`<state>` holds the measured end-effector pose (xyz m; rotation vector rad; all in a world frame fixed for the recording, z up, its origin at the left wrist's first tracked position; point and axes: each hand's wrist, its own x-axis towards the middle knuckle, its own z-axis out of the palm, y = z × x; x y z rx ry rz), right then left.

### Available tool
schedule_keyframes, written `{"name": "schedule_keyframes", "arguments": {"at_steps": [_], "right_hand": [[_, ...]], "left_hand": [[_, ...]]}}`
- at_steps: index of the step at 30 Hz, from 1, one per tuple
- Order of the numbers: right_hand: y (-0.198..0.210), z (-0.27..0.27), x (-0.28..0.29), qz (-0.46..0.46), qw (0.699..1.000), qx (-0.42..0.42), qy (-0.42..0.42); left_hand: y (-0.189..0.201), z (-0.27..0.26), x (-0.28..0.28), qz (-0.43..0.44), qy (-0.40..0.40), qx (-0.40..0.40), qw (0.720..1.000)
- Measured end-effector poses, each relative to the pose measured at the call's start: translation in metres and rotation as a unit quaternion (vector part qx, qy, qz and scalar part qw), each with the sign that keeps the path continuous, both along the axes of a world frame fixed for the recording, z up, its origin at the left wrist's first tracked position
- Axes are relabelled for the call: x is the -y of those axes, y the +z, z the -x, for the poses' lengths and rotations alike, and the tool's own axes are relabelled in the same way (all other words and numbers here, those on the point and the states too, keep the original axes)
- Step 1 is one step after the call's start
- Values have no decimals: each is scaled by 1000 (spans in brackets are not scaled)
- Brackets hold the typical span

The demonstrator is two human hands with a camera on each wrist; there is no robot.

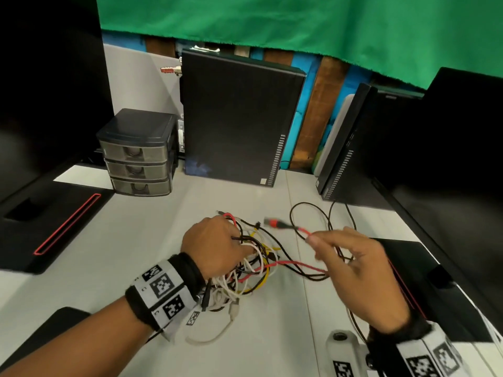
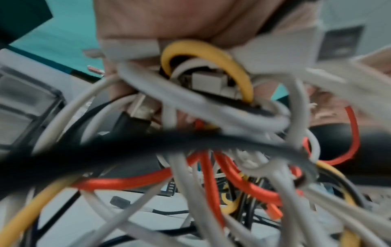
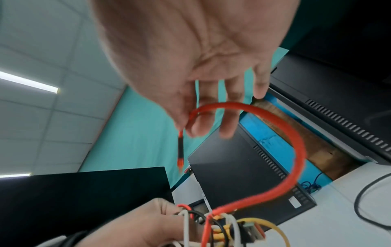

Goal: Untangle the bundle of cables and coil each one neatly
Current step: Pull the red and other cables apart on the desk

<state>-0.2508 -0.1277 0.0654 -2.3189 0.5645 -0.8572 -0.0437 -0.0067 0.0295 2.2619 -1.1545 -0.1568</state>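
A tangled bundle of cables (image 1: 250, 270) in white, black, yellow and red lies on the white desk (image 1: 141, 240). My left hand (image 1: 217, 246) grips the bundle from the left, fingers curled into the strands; up close the bundle (image 2: 211, 133) fills the left wrist view. My right hand (image 1: 351, 257) pinches the red cable (image 1: 302, 230) near its plug end between thumb and forefinger, the other fingers spread. The red cable (image 3: 296, 142) arcs from that pinch back down into the bundle (image 3: 222, 224). Its red and black plug (image 1: 273, 222) sticks out to the left, above the desk.
A black computer case (image 1: 239, 118) stands behind the bundle, another case (image 1: 353, 148) at the right. A small grey drawer unit (image 1: 138, 153) sits at the left. Thin black cable loops (image 1: 321, 221) lie on the desk at the right. Black stands flank both sides.
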Motion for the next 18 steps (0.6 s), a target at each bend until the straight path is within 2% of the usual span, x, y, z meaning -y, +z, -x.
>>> {"name": "schedule_keyframes", "arguments": {"at_steps": [3,6,10,12,15,18], "right_hand": [[-1,-4,4,-21,995,60,-83],[-5,-5,12,-85,985,82,-124],[-2,-2,18,-123,980,110,-113],[-3,-4,13,-143,984,80,-73],[-11,-11,-2,-187,982,5,-4],[-26,-18,-19,-210,976,-36,50]], "left_hand": [[0,-11,3,51,-17,-143,988],[3,-14,5,86,-13,-301,950],[5,-20,2,137,3,-499,856],[10,-19,2,166,-24,-573,802],[18,-12,1,213,-21,-660,720],[21,-1,0,219,-22,-725,653]]}}
